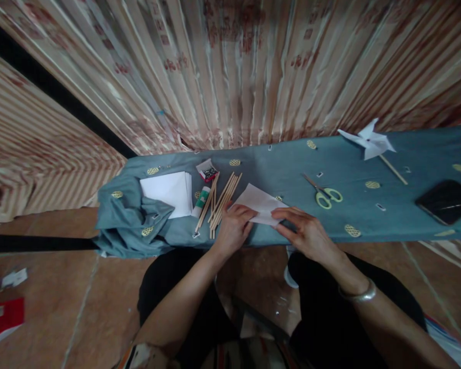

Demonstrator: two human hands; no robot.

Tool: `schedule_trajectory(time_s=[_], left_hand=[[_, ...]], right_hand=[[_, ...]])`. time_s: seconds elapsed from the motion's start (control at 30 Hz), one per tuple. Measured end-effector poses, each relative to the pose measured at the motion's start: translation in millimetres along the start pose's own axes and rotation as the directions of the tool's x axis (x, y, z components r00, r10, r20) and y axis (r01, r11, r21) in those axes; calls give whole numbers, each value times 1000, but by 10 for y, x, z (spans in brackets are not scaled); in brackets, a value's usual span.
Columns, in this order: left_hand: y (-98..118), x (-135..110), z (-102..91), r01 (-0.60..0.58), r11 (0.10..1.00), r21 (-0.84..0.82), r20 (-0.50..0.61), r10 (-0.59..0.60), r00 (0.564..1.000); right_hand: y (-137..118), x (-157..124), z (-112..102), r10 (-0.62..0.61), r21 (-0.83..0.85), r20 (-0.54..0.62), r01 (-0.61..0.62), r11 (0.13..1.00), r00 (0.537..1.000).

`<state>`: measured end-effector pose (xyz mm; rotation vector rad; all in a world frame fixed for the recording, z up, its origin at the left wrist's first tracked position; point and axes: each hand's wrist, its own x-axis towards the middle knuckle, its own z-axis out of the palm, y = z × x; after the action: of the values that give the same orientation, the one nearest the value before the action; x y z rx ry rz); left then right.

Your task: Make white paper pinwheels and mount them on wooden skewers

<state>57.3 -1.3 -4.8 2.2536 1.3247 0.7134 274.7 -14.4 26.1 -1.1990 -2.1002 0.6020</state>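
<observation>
White paper (258,201) lies between the left hand (233,226), whose curled fingers grip its near-left edge, and the right hand (306,233), whose fingers pinch its right corner.

White paper (256,200), one corner pointing away, between left hand (233,228) and right hand (308,234) at the desk (384,218).

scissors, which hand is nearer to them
Right. The right hand is at the paper, just near-left of the scissors; the left hand is farther left, by the sticks.
</observation>
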Motion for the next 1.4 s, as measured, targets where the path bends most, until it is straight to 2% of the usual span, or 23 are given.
schedule_trajectory(time_s=[0.13, 0.2, 0.27, 0.33, 0.4, 0.47, 0.53, 0.63, 0.87, 1.4], left_hand=[[-75, 23, 29, 68, 995, -78, -43, -71, 997], [-84, 20, 29, 80, 993, -85, -95, -88, 992], [-61, -1, 22, 46, 999, -27, -169, -50, 984], [-12, -44, 25, -36, 996, 83, -198, 52, 979], [47, -104, 53, -137, 974, 182, -135, 163, 977], [94, -165, 105, -195, 952, 237, -20, 206, 978], [118, -215, 161, -193, 945, 264, 69, 181, 981], [112, -263, 215, -154, 945, 288, 138, 118, 983], [108, -327, 232, -109, 939, 327, 196, 46, 980], [172, -377, 268, -130, 911, 392, 244, 33, 969]], right_hand=[[264, 103, 18, 182, 152, -43, -174, 973, 982], [372, 191, 86, 240, 200, -78, -220, 955, 968], [455, 298, 170, 270, 237, -107, -239, 942, 957], [521, 410, 247, 279, 265, -114, -242, 933, 953], [582, 513, 311, 286, 263, -116, -248, 932, 951], [640, 594, 365, 290, 234, -116, -258, 937, 950], [685, 651, 414, 288, 198, -112, -263, 944, 951], [711, 699, 480, 278, 134, -103, -263, 955, 955], [680, 710, 559, 222, 3, -101, -223, 975, 970], [636, 731, 651, 131, -105, -100, -141, 984, 986]])
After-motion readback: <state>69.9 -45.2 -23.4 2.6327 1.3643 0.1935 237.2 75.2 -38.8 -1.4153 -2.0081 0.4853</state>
